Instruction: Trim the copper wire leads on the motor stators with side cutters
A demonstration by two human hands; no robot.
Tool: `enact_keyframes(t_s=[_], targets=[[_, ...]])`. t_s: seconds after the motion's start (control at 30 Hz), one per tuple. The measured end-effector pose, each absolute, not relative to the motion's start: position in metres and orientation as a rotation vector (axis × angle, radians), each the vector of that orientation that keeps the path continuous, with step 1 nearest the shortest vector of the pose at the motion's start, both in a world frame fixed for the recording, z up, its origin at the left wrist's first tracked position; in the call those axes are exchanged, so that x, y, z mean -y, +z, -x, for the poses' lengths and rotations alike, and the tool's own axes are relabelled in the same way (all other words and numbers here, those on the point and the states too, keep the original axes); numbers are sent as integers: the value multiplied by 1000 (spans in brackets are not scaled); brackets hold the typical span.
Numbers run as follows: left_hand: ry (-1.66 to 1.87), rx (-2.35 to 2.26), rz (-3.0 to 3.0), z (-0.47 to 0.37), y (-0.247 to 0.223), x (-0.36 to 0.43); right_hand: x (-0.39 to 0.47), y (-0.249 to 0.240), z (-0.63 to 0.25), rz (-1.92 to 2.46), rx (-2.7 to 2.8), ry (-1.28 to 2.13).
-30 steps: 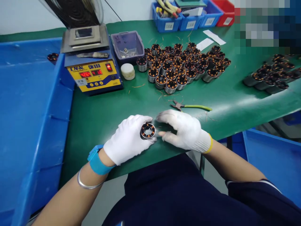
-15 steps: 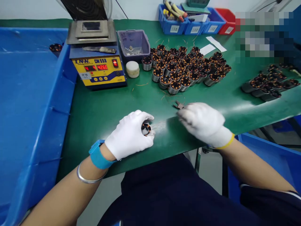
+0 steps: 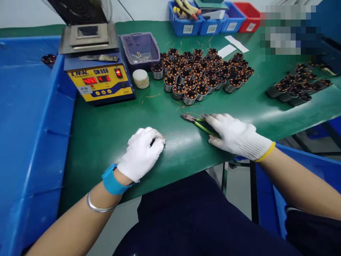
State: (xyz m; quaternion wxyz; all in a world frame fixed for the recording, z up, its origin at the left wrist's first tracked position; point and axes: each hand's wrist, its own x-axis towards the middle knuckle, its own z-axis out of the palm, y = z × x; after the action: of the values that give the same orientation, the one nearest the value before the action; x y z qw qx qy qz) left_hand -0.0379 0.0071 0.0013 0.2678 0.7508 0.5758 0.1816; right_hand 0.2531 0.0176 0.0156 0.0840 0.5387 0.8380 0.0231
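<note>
My left hand [image 3: 141, 154], in a white glove, is curled closed low over the green bench. Its fingers wrap round a small motor stator [image 3: 152, 142]; only a dark bit of it shows between thumb and forefinger. Fine wire ends [image 3: 168, 134] stick out past the fingertips. Pliers with green handles [image 3: 201, 125] lie on the bench to the right, handles spread. Over those handles rests my right hand [image 3: 230, 135], gloved in white, with fingers stretched out and thumb apart. Fingertips and thumb touch the handles loosely.
Several wound stators [image 3: 199, 76] stand grouped behind my hands, more [image 3: 299, 89] at right. A solder pot [image 3: 98, 85] with a red display, a round white pad [image 3: 140, 79] and a purple bin [image 3: 140, 49] are at back left. A blue tub [image 3: 29, 142] lines the left.
My left hand has turned over the stator, hiding its open end. My right fingers have spread from a blurred fist, uncovering the pliers' green handles. The view has shifted slightly.
</note>
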Motion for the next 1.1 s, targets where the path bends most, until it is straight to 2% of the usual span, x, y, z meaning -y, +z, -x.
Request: enact_keyframes(t_s=[0.2,0.4,0.47,0.5,0.6,0.67,0.8,1.1], targets=[[526,-1592,-1951,35,3,-9,-27,13,-227,-1626,-2448,162],[549,-1598,-1951,33,4,-9,-31,-6,-227,-1886,-2942,-16],[545,-1615,-1942,32,3,-9,-24,5,-222,-2030,-3025,-435],[544,-1622,-1939,32,3,-9,-20,12,-219,-2022,-3002,-822],[545,-1634,-1936,31,3,-8,-6,27,-204,-1528,-2449,-2128],[540,-1640,-1941,30,3,-9,-1,28,-195,-1256,-1941,-2528],[532,-1646,-1963,31,3,-9,0,25,-186,-1257,-1468,-2617],[490,-1622,-2012,32,2,-10,-4,30,-174,-1461,-1486,-2457]])
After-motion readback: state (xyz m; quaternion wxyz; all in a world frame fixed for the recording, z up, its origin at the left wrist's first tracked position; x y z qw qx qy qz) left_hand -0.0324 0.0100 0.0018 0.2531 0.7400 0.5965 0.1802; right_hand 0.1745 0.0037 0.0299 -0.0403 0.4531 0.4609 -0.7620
